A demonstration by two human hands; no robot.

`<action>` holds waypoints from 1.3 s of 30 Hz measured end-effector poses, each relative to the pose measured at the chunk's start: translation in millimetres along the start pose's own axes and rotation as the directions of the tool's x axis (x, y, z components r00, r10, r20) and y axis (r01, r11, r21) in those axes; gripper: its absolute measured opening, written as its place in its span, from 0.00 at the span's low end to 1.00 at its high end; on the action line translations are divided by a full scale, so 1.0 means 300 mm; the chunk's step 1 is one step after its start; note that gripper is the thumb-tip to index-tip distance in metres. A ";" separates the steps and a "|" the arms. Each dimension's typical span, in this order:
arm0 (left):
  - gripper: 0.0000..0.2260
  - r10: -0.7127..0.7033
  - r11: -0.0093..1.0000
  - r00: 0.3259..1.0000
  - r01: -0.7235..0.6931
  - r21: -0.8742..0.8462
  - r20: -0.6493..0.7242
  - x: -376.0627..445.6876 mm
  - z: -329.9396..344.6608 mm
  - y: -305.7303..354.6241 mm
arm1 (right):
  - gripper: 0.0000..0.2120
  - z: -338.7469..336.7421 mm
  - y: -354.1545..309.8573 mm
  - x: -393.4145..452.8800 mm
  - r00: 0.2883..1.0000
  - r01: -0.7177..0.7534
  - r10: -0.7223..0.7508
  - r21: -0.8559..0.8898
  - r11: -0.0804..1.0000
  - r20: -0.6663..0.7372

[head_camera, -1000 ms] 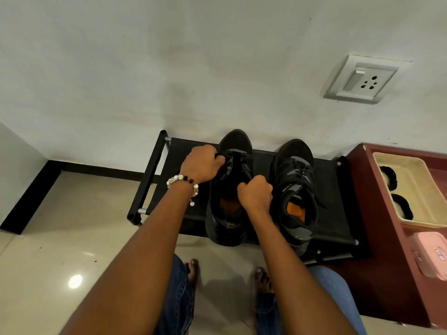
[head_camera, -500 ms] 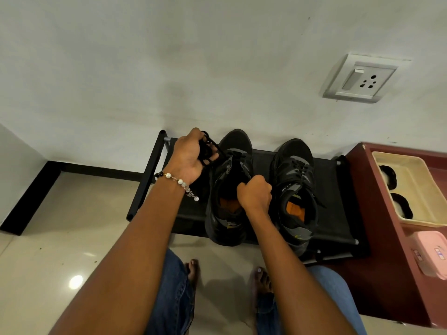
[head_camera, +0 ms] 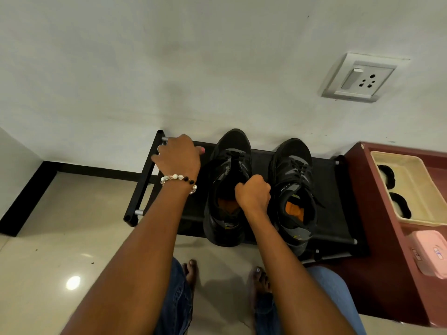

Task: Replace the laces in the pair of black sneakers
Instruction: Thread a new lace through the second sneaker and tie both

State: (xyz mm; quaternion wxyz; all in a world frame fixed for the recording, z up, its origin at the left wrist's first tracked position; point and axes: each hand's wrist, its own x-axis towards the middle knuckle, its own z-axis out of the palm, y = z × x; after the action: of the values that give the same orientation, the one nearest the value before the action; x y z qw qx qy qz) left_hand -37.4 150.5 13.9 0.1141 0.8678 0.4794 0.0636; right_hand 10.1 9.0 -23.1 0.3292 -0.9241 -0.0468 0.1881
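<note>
2 black sneakers sit side by side on a low black shoe rack against the wall. Landmark = rack. Left sneaker at rack middle, tongue area looks bare of lace, orange insole showing; right sneaker toward the rack's right end, fully laced. Right hand is fisted, gripping the left sneaker's inner collar/tongue edge, holding it steady. Left hand is palm-down over the rack's left end, beside the left sneaker; fingers curl down and away from camera, so cannot tell if it holds anything or whether the removed lace is under it. Beaded bracelet on that wrist. Maroon cabinet with beige tray just right of the rack. Step, as judged: old lace out of sneaker 1, being set aside; sneaker 2 untouched. Next move likely needs a fresh lace fetched, none visible, then threading from the toe eyelets while the right hand keeps the sneaker from sliding.
</note>
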 end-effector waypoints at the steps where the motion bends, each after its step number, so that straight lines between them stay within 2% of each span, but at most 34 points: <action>1: 0.17 0.028 1.000 0.999 -0.028 -0.003 -0.033 -0.001 -0.001 0.013 | 0.15 -0.002 0.001 0.000 1.000 0.002 -0.002 -0.003 1.000 0.000; 4: 0.11 0.115 0.992 0.993 -0.114 -0.052 0.009 -0.004 0.003 0.036 | 0.15 -0.002 0.002 0.001 1.000 0.002 -0.002 -0.001 1.000 0.001; 7: 0.19 0.117 0.993 0.976 -0.111 -0.041 0.185 0.001 -0.005 0.027 | 0.15 0.002 0.003 0.003 1.000 0.001 -0.002 0.010 1.000 0.003; 9: 0.22 0.067 0.998 0.969 -0.068 -0.004 0.238 0.009 -0.010 0.007 | 0.15 0.003 0.002 0.003 1.000 0.000 0.000 0.009 1.000 0.000; 11: 0.20 0.026 0.999 0.991 -0.022 -0.033 0.132 0.021 -0.011 -0.009 | 0.15 0.003 0.001 0.005 1.000 -0.005 0.005 0.008 1.000 0.000; 13: 0.15 0.063 0.980 0.998 -0.063 -0.189 -0.003 0.037 0.001 -0.010 | 0.14 0.004 0.001 0.004 1.000 -0.001 0.001 0.009 1.000 0.002; 15: 0.08 0.173 0.916 0.985 -0.158 -0.368 0.009 0.050 0.028 0.004 | 0.14 0.004 0.002 0.003 1.000 0.003 -0.003 0.011 1.000 0.004; 18: 0.08 0.309 0.867 0.944 -0.229 -0.443 0.118 0.046 0.071 0.028 | 0.12 0.004 0.005 0.003 1.000 0.002 -0.002 0.013 1.000 0.006; 20: 0.08 0.356 0.868 0.924 -0.270 -0.417 0.143 0.044 0.083 0.034 | 0.09 0.002 0.004 0.004 1.000 0.000 0.000 0.015 1.000 0.004; 22: 0.07 0.386 0.873 0.909 -0.305 -0.381 0.157 0.046 0.083 0.033 | 0.12 0.002 0.005 0.005 1.000 0.000 0.000 0.017 1.000 0.004; 26: 0.05 0.392 0.887 0.910 -0.336 -0.316 0.132 0.035 0.078 0.029 | 0.09 0.002 0.002 0.004 1.000 0.005 -0.005 0.021 1.000 0.003; 31: 0.10 0.421 0.905 0.883 -0.396 -0.154 0.207 0.042 0.097 0.051 | 0.10 0.003 0.001 0.000 1.000 0.006 -0.006 0.028 1.000 0.002; 35: 0.14 0.353 0.924 0.908 -0.302 -0.233 0.226 0.063 0.103 0.048 | 0.06 0.005 0.003 -0.003 1.000 0.013 -0.013 0.025 1.000 -0.003; 37: 0.15 0.338 0.901 0.913 -0.243 -0.359 0.228 0.071 0.106 0.037 | 0.08 0.003 0.005 -0.002 1.000 0.006 -0.006 0.033 0.999 0.004; 39: 0.12 0.305 0.829 0.927 -0.145 -0.541 0.218 0.068 0.095 0.029 | 0.11 -0.003 0.004 0.002 1.000 -0.004 0.004 0.035 0.999 0.012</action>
State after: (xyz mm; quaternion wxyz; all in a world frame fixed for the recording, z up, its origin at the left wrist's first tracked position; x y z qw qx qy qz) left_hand -13.1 159.3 -11.5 0.4037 0.8558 0.3154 0.0723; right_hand 10.8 7.7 -23.4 0.3449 -0.9171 -0.0436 0.1951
